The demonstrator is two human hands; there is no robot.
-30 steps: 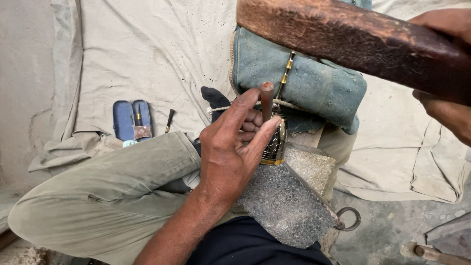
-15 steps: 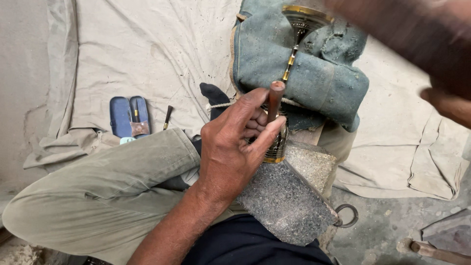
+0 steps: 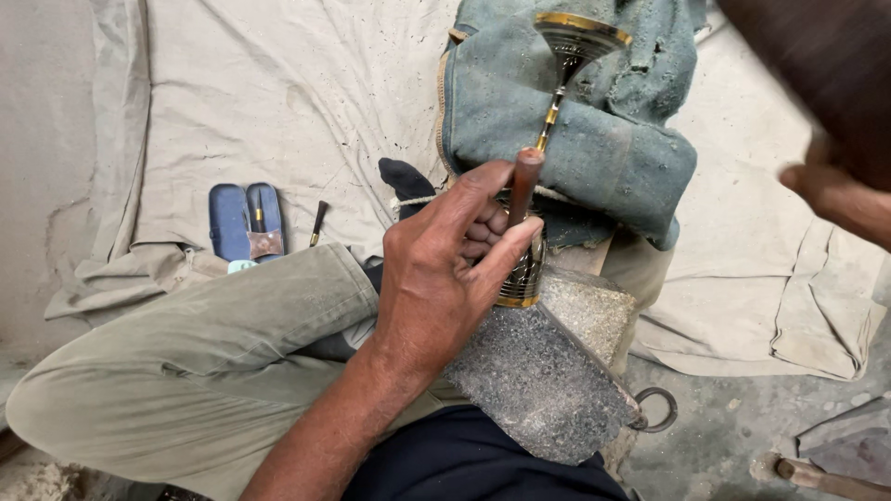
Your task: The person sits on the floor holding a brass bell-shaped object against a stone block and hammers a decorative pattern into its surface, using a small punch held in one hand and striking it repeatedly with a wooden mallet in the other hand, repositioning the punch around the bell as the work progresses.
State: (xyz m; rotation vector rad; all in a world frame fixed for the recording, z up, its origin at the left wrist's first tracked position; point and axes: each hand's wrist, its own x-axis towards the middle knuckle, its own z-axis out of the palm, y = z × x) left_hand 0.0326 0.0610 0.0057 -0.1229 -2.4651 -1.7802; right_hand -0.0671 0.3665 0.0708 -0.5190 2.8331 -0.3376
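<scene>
At the centre of the frame your left hand (image 3: pixel 445 278) pinches a short punch (image 3: pixel 522 188) with a rounded brown head, thumb on one side and forefinger on the other, the shaft standing nearly upright. Its lower end is hidden behind your fingers, so where the tip meets the work cannot be seen. Just behind those fingers sits a gold-banded, patterned metal piece (image 3: pixel 524 274), mostly covered by the hand, resting on a rough grey stone block (image 3: pixel 548 380) that slopes toward the lower right. An iron ring (image 3: pixel 657 410) pokes out at the block's lower right corner.

In the upper right your right hand (image 3: pixel 840 199) is blurred and cut by the frame edge; it grips a dark wooden mallet (image 3: pixel 826 74), of which only a smeared part shows.

Above the punch, a blue-grey cloth bundle (image 3: pixel 594 139) wraps a gold-rimmed vessel (image 3: pixel 575 37), with only the rim and a thin stem exposed. At left centre, a blue case (image 3: pixel 246 223) and a small tool (image 3: pixel 317 223) lie on the beige cloth (image 3: pixel 278 93). Your khaki-clad leg (image 3: pixel 186 353) crosses the lower left.
</scene>
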